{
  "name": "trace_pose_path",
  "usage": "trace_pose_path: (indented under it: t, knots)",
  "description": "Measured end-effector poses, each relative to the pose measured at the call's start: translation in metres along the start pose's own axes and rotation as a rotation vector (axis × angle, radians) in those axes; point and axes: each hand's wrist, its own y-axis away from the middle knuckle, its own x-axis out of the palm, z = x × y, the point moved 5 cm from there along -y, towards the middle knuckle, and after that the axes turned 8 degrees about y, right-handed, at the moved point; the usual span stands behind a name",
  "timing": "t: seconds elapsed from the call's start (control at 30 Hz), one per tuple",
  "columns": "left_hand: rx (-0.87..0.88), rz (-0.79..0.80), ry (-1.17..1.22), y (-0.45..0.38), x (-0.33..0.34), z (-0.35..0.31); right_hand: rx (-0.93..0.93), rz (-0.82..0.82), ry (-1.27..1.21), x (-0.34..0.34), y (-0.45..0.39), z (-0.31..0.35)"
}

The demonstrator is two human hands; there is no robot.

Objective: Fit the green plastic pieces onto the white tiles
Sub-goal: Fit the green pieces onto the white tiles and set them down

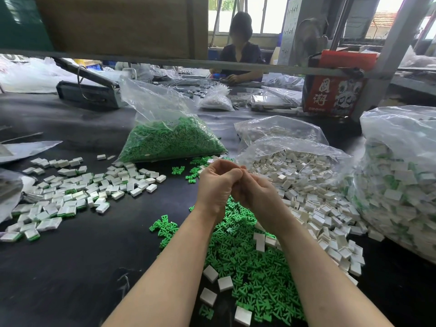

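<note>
Above the near pile of green pieces [250, 274], a worker's left hand [218, 185] and right hand [256, 192] curl together, contents hidden, apparently pressing one onto a tile; finished tiles [70, 197] lie left, where it probably goes next.

Loose green plastic pieces [250, 267] lie heaped on the black tabletop, just beside spilled white tiles [330, 223].
</note>
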Motion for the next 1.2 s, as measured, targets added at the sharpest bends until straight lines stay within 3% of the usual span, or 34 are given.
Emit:
trace_pose_path:
  t: [0.33,1.2]
  knots:
    - [-0.005,0.032,0.032,0.000,0.000,0.006,-0.017,-0.008,-0.053,0.001,-0.002,-0.003]
    - [-0.069,0.005,0.062,0.002,-0.002,0.011,0.019,-0.061,0.119,-0.003,-0.004,-0.016]
